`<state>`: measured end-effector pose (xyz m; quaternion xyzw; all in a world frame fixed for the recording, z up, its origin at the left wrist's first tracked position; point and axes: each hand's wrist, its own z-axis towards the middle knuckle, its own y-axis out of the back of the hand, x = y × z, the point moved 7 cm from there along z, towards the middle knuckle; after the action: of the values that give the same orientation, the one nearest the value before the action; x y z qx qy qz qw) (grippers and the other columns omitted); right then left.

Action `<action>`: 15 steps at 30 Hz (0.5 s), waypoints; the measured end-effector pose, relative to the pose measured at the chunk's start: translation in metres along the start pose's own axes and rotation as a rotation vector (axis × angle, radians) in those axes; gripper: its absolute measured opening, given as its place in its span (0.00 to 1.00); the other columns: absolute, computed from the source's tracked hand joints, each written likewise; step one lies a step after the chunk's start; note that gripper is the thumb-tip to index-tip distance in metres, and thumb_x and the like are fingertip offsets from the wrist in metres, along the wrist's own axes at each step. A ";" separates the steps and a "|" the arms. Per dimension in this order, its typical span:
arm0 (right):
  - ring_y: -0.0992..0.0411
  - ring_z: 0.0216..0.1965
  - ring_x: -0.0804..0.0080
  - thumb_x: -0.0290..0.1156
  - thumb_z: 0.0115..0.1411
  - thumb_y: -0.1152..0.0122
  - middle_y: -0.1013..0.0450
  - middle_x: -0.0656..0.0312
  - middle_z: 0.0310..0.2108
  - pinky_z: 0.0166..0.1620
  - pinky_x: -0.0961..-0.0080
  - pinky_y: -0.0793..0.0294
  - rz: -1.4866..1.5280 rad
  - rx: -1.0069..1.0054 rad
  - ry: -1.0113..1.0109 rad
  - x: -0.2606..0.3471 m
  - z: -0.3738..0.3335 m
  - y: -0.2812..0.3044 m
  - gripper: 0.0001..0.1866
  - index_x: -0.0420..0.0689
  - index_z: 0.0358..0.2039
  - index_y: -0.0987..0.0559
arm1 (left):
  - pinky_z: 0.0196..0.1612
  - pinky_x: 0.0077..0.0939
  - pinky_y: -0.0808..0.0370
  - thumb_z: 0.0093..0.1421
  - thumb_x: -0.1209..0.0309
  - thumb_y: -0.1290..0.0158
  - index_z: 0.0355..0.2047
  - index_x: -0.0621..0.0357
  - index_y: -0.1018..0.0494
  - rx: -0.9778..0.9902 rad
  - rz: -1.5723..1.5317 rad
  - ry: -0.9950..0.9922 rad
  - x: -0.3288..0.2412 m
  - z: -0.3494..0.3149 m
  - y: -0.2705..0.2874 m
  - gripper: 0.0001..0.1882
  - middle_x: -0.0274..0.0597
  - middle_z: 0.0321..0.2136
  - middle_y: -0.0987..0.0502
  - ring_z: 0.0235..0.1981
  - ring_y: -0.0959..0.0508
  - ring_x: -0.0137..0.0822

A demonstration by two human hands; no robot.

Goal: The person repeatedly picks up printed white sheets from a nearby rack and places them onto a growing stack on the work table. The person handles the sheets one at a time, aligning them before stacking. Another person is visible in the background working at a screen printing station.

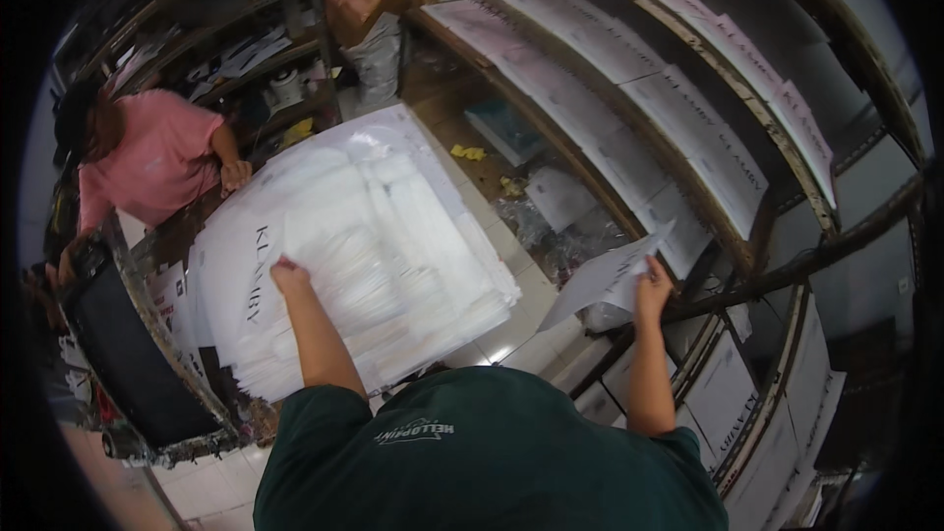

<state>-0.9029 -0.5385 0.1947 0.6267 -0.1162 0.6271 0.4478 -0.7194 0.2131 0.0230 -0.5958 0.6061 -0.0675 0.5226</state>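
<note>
A tall, uneven stack of white sheets (423,226) lies in front of me, some with dark lettering. My left hand (290,275) is closed at the top printed sheet (231,270) on the stack's left side, its fingertips seeming to pinch it. Out to the right, my right hand (652,287) grips a single white printed sheet (600,280) by its edge. That sheet hangs tilted in the air beside the drying rack (629,211), clear of the stack. Whether the sheets are paper or thin plastic I cannot tell.
Tiers of the rack hold rows of printed white sheets (688,118), with more sheets (723,393) on lower tiers at right. A co-worker in a pink shirt (157,152) stands at left, near a dark framed panel (138,344). Another person (364,0) is at the back.
</note>
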 end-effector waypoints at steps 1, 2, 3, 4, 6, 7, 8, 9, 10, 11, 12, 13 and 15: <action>0.31 0.45 0.72 0.15 0.43 0.55 0.29 0.52 0.42 0.50 0.80 0.37 -0.107 0.005 0.111 0.015 0.007 -0.001 0.24 0.35 0.44 0.27 | 0.27 0.24 0.27 0.55 0.71 0.57 0.30 0.62 0.30 0.092 0.240 -0.122 -0.008 -0.008 -0.013 0.08 0.38 0.26 0.26 0.24 0.27 0.26; 0.32 0.45 0.70 0.15 0.42 0.56 0.29 0.52 0.43 0.50 0.79 0.37 -0.072 0.087 0.003 0.014 0.007 0.010 0.25 0.34 0.44 0.26 | 0.25 0.22 0.28 0.55 0.71 0.56 0.33 0.62 0.30 0.069 0.375 -0.258 -0.012 -0.018 -0.024 0.09 0.39 0.27 0.25 0.25 0.26 0.27; 0.31 0.43 0.70 0.14 0.41 0.56 0.28 0.53 0.42 0.48 0.79 0.35 0.027 0.006 0.193 0.030 0.006 0.016 0.25 0.34 0.44 0.27 | 0.24 0.20 0.29 0.55 0.71 0.54 0.36 0.61 0.29 0.099 0.587 -0.411 -0.012 -0.031 -0.042 0.10 0.39 0.28 0.25 0.26 0.26 0.27; 0.31 0.41 0.70 0.13 0.43 0.57 0.29 0.54 0.42 0.46 0.80 0.35 0.009 0.020 0.061 0.023 0.010 0.017 0.25 0.34 0.46 0.28 | 0.25 0.22 0.28 0.53 0.70 0.49 0.36 0.58 0.28 0.241 0.998 -0.487 -0.019 -0.039 -0.059 0.10 0.41 0.29 0.24 0.27 0.25 0.32; 0.32 0.43 0.70 0.12 0.47 0.58 0.32 0.55 0.47 0.46 0.81 0.36 0.128 0.071 -0.054 0.015 0.004 0.023 0.25 0.35 0.48 0.30 | 0.31 0.31 0.25 0.49 0.66 0.43 0.33 0.57 0.26 -0.020 1.849 -1.079 -0.053 -0.065 -0.081 0.12 0.46 0.29 0.24 0.32 0.23 0.41; 0.32 0.43 0.71 0.12 0.46 0.57 0.32 0.55 0.47 0.45 0.81 0.35 0.065 0.076 0.055 0.021 0.001 0.025 0.25 0.35 0.48 0.30 | 0.33 0.34 0.25 0.48 0.65 0.42 0.31 0.58 0.25 -0.174 1.985 -1.158 -0.066 -0.065 -0.088 0.12 0.48 0.29 0.24 0.34 0.24 0.44; 0.32 0.43 0.71 0.12 0.46 0.57 0.32 0.55 0.47 0.45 0.81 0.35 0.074 0.078 0.055 0.019 -0.002 0.025 0.25 0.35 0.48 0.30 | 0.33 0.34 0.25 0.48 0.66 0.43 0.30 0.58 0.25 -0.136 2.088 -1.011 -0.071 -0.055 -0.088 0.10 0.48 0.28 0.24 0.34 0.23 0.44; 0.32 0.43 0.71 0.11 0.46 0.57 0.32 0.55 0.47 0.45 0.81 0.35 0.078 0.073 0.052 0.017 -0.004 0.026 0.25 0.35 0.48 0.30 | 0.33 0.35 0.24 0.49 0.68 0.44 0.29 0.58 0.25 -0.082 2.171 -0.891 -0.070 -0.047 -0.083 0.09 0.48 0.27 0.23 0.34 0.23 0.44; 0.32 0.43 0.71 0.11 0.46 0.56 0.33 0.55 0.47 0.45 0.81 0.35 0.070 0.068 0.042 0.015 -0.008 0.028 0.25 0.35 0.48 0.30 | 0.33 0.35 0.24 0.49 0.69 0.45 0.28 0.58 0.24 -0.018 2.256 -0.756 -0.065 -0.039 -0.070 0.07 0.48 0.26 0.23 0.33 0.23 0.44; 0.32 0.44 0.71 0.11 0.46 0.56 0.33 0.55 0.48 0.46 0.81 0.35 0.078 0.071 -0.019 0.011 -0.011 0.027 0.25 0.35 0.47 0.30 | 0.32 0.35 0.24 0.50 0.70 0.47 0.27 0.58 0.24 -0.020 2.271 -0.762 -0.063 -0.032 -0.063 0.06 0.47 0.26 0.23 0.32 0.22 0.45; 0.32 0.44 0.71 0.11 0.46 0.56 0.33 0.55 0.48 0.46 0.81 0.35 0.081 0.078 0.001 0.013 -0.014 0.026 0.25 0.35 0.47 0.30 | 0.31 0.35 0.24 0.51 0.71 0.49 0.26 0.59 0.25 -0.017 2.286 -0.770 -0.059 -0.024 -0.055 0.06 0.47 0.25 0.23 0.31 0.22 0.45; 0.32 0.44 0.71 0.11 0.46 0.56 0.33 0.55 0.47 0.46 0.82 0.35 0.079 0.067 0.012 0.016 -0.017 0.024 0.25 0.35 0.47 0.30 | 0.31 0.35 0.24 0.52 0.72 0.51 0.25 0.59 0.25 -0.012 2.288 -0.804 -0.054 -0.013 -0.046 0.06 0.47 0.25 0.23 0.30 0.22 0.45; 0.32 0.45 0.70 0.11 0.45 0.56 0.32 0.55 0.47 0.46 0.82 0.35 0.111 0.077 0.043 0.028 -0.020 0.019 0.25 0.34 0.47 0.29 | 0.29 0.35 0.24 0.53 0.73 0.55 0.23 0.58 0.25 0.041 2.309 -1.028 -0.046 0.004 -0.032 0.09 0.47 0.24 0.23 0.27 0.21 0.45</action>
<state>-0.9245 -0.5235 0.2237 0.6224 -0.1172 0.6682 0.3903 -0.7073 0.2431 0.0696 0.3298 0.4984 0.6562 0.4608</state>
